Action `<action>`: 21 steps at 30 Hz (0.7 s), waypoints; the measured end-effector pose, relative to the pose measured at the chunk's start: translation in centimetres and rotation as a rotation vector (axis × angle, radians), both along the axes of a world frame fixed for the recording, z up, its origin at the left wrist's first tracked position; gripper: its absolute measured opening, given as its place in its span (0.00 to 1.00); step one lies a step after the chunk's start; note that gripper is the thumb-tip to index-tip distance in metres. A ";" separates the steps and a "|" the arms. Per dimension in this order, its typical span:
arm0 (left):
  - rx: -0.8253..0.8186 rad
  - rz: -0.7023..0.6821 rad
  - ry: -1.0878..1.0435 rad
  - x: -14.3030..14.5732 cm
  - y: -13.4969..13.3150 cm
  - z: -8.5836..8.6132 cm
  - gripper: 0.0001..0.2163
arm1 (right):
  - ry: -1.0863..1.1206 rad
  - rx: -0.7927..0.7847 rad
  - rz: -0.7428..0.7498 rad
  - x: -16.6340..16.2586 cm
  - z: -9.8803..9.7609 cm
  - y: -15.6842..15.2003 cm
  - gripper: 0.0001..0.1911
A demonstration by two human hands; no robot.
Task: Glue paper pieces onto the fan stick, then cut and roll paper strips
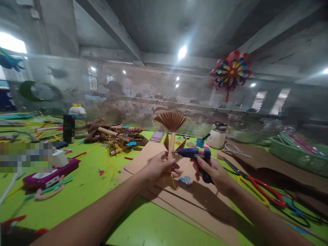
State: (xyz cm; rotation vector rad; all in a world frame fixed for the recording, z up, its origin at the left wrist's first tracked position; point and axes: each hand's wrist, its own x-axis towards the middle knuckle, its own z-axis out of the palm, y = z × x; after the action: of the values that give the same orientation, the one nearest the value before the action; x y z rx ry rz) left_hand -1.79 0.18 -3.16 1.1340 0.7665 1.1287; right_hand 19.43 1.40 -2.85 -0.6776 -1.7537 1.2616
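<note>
My left hand (160,166) is closed around the stem of a brown paper tree (171,127) with a pleated fan top, holding it upright above brown cardboard sheets (143,156). My right hand (215,172) grips a blue glue gun (196,154); its nozzle points left and touches the tree's stem just above my left fingers. Small brown paper leaves stick out on either side of the stem.
The green table (84,191) carries a pile of brown paper scraps (112,136), a purple box (50,174), a white jar (217,136), red-handled scissors (258,186), a green basket (297,152) and a dark phone (68,128). A mesh screen (143,92) stands behind, with a paper pinwheel (231,72).
</note>
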 end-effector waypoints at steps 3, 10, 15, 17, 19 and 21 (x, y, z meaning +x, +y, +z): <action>-0.009 0.015 0.023 0.0 -0.1 0.2 0.09 | -0.036 0.020 0.007 -0.2 -0.1 0.0 0.18; 0.007 -0.002 0.039 0.2 -0.1 0.2 0.08 | -0.090 0.093 -0.052 -0.1 -0.1 0.2 0.20; 0.011 0.005 0.035 0.0 0.1 0.0 0.09 | -0.125 0.083 -0.068 0.4 0.0 0.0 0.21; 0.006 0.007 0.041 -0.2 0.1 0.0 0.09 | -0.146 0.090 -0.055 0.3 0.2 -0.2 0.21; 0.002 -0.003 0.042 -0.2 0.0 0.1 0.09 | -0.178 0.108 -0.053 0.0 0.4 -0.5 0.22; 0.005 -0.014 0.036 -0.1 -0.1 0.2 0.09 | -0.200 0.133 -0.066 -0.3 0.7 -0.7 0.22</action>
State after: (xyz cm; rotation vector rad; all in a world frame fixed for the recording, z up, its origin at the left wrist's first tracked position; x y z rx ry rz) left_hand -1.93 0.06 -2.99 1.1652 0.7834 1.1017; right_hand 19.12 0.69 -2.17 -0.7998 -1.9422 1.0520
